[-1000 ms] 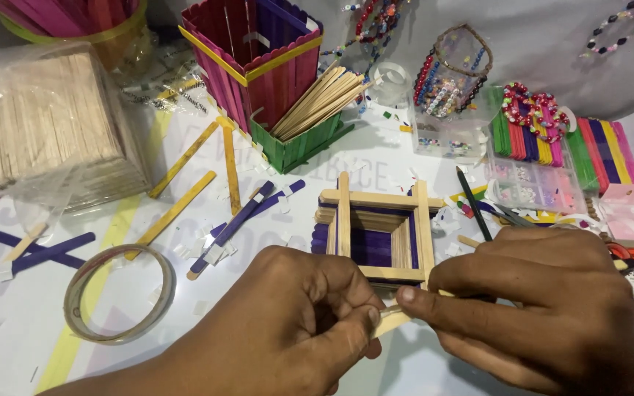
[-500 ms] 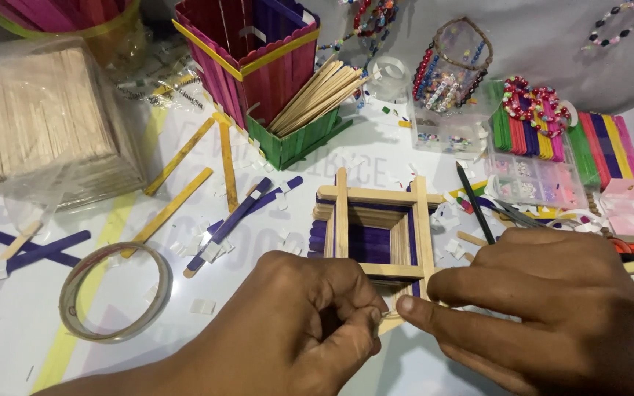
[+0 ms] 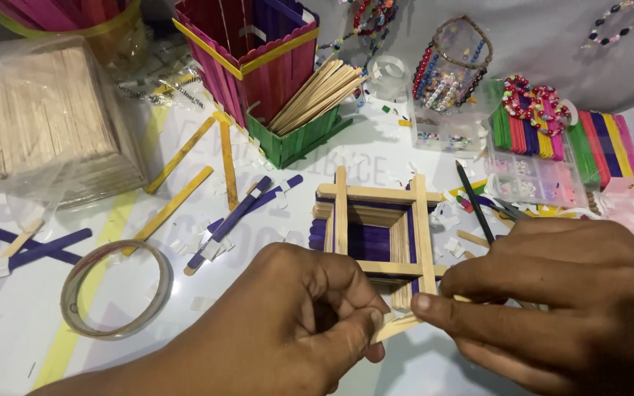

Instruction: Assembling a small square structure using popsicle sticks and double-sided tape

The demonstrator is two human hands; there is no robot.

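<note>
Head view: left hand point(image 3: 299, 323) and right hand point(image 3: 552, 301) meet at 6 o'clock, both pinching one plain craft stick point(image 3: 398, 325) between thumb and fingers, left grip on its near end, right grip clenched over its far end. The stick lies just in front of the stacked stick frame point(image 3: 376, 235), touching or nearly touching its near edge; exact contact is hidden by the fingers.

Risks, as a judgement: a push from either hand could knock the loosely layered frame askew, since its crossed sticks overhang. The stick could snap or slip if squeezed unevenly.

A tape roll point(image 3: 117, 287) sits at 9 o'clock, and purple sticks point(image 3: 236, 216) lie at 11 o'clock on the table point(image 3: 31, 330); a sleeve sweep might scatter them.
</note>
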